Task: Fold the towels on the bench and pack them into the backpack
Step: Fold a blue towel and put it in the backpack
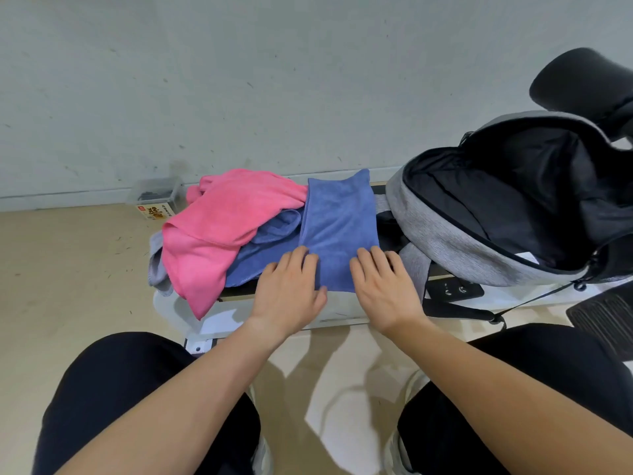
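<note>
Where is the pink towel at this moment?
Head view: the pink towel lies crumpled at the left of the bench, over an unfolded blue towel, left of the folded blue towel.

The left hand (287, 286) and right hand (383, 286) lie flat, palms down, fingers straight, side by side mid-frame.

Blue towel (337, 231), pink towel (219, 228), grey-black backpack (455, 234).

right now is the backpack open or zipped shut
Open. The grey backpack has its main compartment gaping wide toward the camera, the flap thrown back and the black lining inside exposed.
</note>
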{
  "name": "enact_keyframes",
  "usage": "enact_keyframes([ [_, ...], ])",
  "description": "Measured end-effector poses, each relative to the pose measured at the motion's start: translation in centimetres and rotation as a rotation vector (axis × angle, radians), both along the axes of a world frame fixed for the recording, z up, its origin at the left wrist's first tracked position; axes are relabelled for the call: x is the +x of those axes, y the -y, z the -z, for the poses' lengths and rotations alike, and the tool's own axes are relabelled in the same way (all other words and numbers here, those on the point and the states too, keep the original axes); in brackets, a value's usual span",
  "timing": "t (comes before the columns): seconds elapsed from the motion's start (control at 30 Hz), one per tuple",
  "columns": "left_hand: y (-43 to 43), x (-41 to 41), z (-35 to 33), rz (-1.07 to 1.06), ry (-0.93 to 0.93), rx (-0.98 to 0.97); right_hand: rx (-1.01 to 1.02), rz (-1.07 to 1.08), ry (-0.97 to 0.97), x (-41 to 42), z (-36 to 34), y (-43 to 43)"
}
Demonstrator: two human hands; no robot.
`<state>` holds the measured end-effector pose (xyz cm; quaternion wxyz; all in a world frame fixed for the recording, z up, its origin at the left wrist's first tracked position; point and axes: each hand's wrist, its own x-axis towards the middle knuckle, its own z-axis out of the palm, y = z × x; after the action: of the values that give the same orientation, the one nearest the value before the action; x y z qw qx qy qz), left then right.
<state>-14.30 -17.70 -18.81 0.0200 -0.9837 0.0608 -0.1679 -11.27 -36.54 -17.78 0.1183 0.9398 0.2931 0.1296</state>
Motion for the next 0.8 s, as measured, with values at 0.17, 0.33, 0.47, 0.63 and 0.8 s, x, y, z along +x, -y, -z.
enact_keyframes([
  [0.17,-0.1,-0.2,0.2,-0.023,-0.066,0.164,0.030,-0.078,0.106,0.9,0.1,-0.4],
  [0.33,0.0,0.3,0.1,-0.024,0.038,0.219,-0.007,-0.085,0.144,0.8,1.3,0.1],
  [0.47,-0.1,0.1,-0.3,-0.012,0.035,0.205,-0.006,-0.073,0.122,0.9,0.7,0.1],
  [0.63,-0.7,-1.0,-1.9,0.036,-0.005,0.161,0.101,-0.155,0.062,0.4,-1.1,1.0],
  [0.8,-1.3,-1.9,-4.4,0.163,0.017,-0.007,0.323,-0.177,-0.066,-0.8,-4.7,2.8],
])
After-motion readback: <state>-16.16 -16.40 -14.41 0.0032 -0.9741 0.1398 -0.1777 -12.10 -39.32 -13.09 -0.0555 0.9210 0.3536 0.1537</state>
